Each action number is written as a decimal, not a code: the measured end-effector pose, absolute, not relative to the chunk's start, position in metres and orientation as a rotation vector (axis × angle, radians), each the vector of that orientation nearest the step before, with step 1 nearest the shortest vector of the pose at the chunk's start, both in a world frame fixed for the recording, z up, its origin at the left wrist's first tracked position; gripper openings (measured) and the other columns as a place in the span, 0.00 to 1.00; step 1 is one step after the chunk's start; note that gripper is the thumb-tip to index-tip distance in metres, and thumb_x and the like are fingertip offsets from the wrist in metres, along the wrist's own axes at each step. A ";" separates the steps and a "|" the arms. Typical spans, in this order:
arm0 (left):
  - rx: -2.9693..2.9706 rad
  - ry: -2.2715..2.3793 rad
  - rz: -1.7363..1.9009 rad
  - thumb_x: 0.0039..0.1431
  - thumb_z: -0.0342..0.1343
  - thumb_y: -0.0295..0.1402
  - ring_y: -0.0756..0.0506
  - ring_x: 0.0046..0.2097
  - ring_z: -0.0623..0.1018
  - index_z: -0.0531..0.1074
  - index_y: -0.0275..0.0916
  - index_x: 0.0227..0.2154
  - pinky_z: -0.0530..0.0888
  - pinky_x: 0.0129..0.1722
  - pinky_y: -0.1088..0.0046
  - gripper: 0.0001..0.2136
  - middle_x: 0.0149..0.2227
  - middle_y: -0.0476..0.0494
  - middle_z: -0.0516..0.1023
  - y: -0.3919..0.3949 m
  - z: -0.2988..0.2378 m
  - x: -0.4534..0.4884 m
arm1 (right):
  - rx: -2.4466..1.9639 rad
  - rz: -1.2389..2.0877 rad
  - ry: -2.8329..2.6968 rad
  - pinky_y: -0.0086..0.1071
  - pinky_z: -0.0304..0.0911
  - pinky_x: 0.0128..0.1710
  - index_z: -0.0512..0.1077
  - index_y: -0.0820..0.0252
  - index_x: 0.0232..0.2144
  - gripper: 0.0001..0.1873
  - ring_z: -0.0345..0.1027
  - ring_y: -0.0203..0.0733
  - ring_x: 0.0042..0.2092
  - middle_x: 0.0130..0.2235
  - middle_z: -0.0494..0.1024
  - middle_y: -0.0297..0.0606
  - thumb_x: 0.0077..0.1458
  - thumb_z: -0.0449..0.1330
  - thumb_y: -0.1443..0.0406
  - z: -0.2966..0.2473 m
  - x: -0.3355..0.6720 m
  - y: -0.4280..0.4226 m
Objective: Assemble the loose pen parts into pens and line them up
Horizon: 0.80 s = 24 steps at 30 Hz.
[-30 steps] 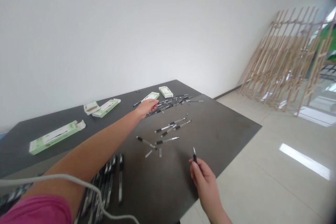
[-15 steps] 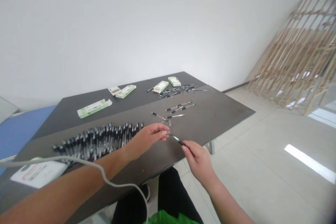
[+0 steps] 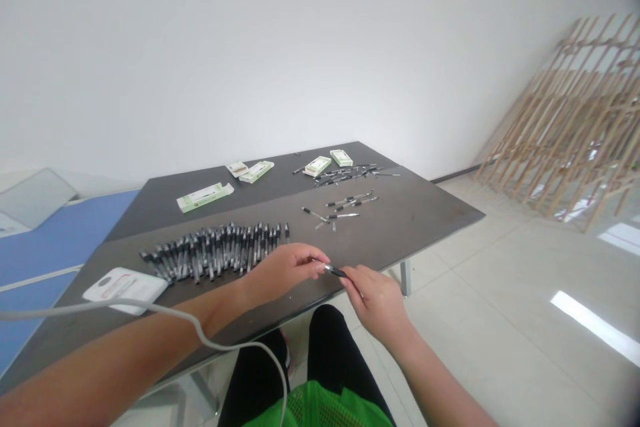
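Observation:
My left hand (image 3: pixel 287 268) and my right hand (image 3: pixel 374 299) meet over the near edge of the dark table (image 3: pixel 410 220). Together they pinch one small black pen (image 3: pixel 334 271), the left fingers on its clear end, the right fingers on its dark end. A long row of several assembled black pens (image 3: pixel 220 250) lies on the table just beyond my left hand. Loose pens and pen parts (image 3: pixel 343 207) are scattered further back.
Green pen boxes (image 3: pixel 205 196) and more loose pens (image 3: pixel 345 175) lie along the far side. A white device (image 3: pixel 125 287) with a grey cable (image 3: pixel 220 344) sits at the near left. A blue surface (image 3: pixel 50 247) adjoins the table's left. Wooden racks (image 3: pixel 575 140) lean against the right wall.
My left hand came back from the far pile and joined my right hand at the near edge. Both hands now pinch the pen closer together. The view has shifted back and left.

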<state>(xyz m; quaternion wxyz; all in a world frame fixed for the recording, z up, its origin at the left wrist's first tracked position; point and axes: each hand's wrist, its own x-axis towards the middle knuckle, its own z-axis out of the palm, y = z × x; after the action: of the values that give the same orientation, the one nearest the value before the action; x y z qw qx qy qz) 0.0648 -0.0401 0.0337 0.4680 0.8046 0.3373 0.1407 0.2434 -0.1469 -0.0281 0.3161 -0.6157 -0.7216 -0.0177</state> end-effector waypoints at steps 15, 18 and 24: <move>2.146 0.842 0.347 0.55 0.52 0.39 0.47 0.33 0.78 0.75 0.39 0.43 0.71 0.35 0.75 0.16 0.33 0.46 0.81 -0.033 0.029 0.053 | -1.329 0.909 -1.358 0.28 0.52 0.24 0.75 0.59 0.31 0.18 0.57 0.34 0.23 0.21 0.67 0.31 0.59 0.51 0.55 -0.044 0.216 -0.131; 2.140 0.973 0.517 0.57 0.49 0.40 0.46 0.36 0.78 0.74 0.39 0.45 0.71 0.38 0.74 0.17 0.36 0.45 0.80 -0.023 0.023 0.041 | -1.117 1.313 -0.977 0.26 0.42 0.19 0.74 0.61 0.35 0.18 0.44 0.29 0.18 0.18 0.59 0.26 0.56 0.54 0.53 -0.044 0.213 -0.128; 1.938 1.339 0.850 0.59 0.45 0.41 0.45 0.38 0.78 0.72 0.37 0.46 0.72 0.43 0.70 0.19 0.37 0.44 0.80 -0.018 -0.011 -0.007 | -1.025 1.468 -0.726 0.26 0.49 0.20 0.72 0.64 0.40 0.18 0.52 0.29 0.19 0.24 0.66 0.29 0.49 0.58 0.58 -0.054 0.219 -0.116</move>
<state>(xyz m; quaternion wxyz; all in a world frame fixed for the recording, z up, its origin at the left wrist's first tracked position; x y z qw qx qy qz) -0.0066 -0.0176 -0.0107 0.3131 0.7350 0.5078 0.3223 0.2194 -0.1157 -0.0539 0.5687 -0.4363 -0.3091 0.6251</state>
